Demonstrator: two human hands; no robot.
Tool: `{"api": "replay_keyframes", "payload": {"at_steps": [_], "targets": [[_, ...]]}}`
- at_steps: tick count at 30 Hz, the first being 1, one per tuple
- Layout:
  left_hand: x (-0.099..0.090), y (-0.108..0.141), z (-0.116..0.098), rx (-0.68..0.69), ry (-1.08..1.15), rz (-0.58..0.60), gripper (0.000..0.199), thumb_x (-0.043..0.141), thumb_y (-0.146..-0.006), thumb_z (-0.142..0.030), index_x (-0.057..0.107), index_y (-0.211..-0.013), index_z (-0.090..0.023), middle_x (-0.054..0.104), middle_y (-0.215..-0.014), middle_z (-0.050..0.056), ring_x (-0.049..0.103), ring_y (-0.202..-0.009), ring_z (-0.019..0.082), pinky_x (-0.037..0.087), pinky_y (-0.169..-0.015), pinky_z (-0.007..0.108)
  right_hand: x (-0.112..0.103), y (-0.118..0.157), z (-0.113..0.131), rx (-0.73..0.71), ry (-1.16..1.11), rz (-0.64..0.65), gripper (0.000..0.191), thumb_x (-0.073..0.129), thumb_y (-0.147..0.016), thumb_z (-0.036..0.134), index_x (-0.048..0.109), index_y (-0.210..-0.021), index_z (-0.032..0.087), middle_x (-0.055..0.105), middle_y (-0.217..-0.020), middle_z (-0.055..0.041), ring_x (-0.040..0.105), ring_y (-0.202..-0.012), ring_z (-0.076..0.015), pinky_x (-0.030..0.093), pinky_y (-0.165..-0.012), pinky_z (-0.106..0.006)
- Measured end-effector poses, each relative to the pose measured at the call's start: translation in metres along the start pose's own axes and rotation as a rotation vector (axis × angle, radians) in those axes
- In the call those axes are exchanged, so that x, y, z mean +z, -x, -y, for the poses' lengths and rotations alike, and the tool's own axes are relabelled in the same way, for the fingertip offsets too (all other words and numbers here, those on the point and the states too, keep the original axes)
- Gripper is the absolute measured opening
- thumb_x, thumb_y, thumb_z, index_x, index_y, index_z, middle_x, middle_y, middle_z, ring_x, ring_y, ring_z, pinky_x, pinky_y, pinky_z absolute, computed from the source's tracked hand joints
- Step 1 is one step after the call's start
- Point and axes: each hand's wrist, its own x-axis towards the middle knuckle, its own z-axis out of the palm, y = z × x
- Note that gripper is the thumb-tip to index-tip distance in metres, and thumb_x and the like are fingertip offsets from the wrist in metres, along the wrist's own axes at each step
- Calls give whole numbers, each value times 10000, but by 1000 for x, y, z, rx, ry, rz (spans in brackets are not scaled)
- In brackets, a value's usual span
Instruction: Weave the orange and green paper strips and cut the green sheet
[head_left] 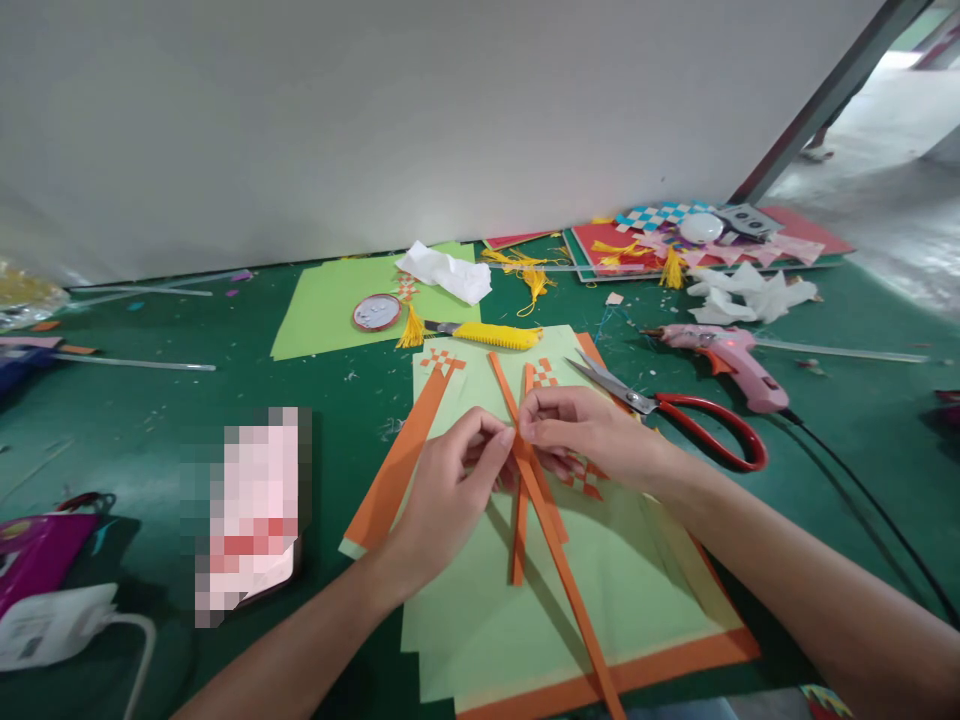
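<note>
Head view: left hand (454, 480), right hand (592, 432) pinch crossed orange strips (576, 600) above green paper (480, 620); light fingertip pressure, flat edges likely best.

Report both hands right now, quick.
Left hand: closed, pinching at the crossing of narrow orange paper strips.
Right hand: closed, pinching at the same crossing; which strip, can't tell.

Gap right of phone (259, 500), cutter (495, 335) ahead, scissors (642, 402), glue gun (739, 362) blocking right
</note>
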Motion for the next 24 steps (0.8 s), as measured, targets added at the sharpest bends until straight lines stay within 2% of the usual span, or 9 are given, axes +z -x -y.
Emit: {"api": "replay_keyframes", "payload": {"at_steps": [5,12,16,24], "targets": [[1,0,3,2,-10,7,244,504,-956,-370,525,-791,-191,583,-666,-33,583,-621,107,446,-598,200,7,-2,-7,23,-119,-31,93,540,-777,214,523,-694,177,436,-469,73,429,-408,-69,257,-396,-195],[2,1,4,7,-32,0,247,490,-961,-362,513,-782,-194,584,-677,-31,584,-620,111,433,-592,214,15,-3,-14,61,-158,-84,87,516,-762,206,494,-681,187,434,-482,62,395,-426,-68,179,-389,-199],[1,1,4,21,-69,-55,270,485,-961,-389,507,-772,-196,545,-641,-41,536,-589,107,402,-570,218,18,-2,-10,64,-188,-69,59,499,-722,172,490,-665,186,432,-481,68,384,-418,-60,231,-405,-193],[-6,-4,2,88,-4,-192,245,491,-956,-347,490,-763,-197,562,-624,-41,539,-579,109,415,-595,228,18,0,-5,103,-73,5,46,495,-697,189,490,-651,185,460,-511,58,422,-440,-69,266,-422,-201]]}}
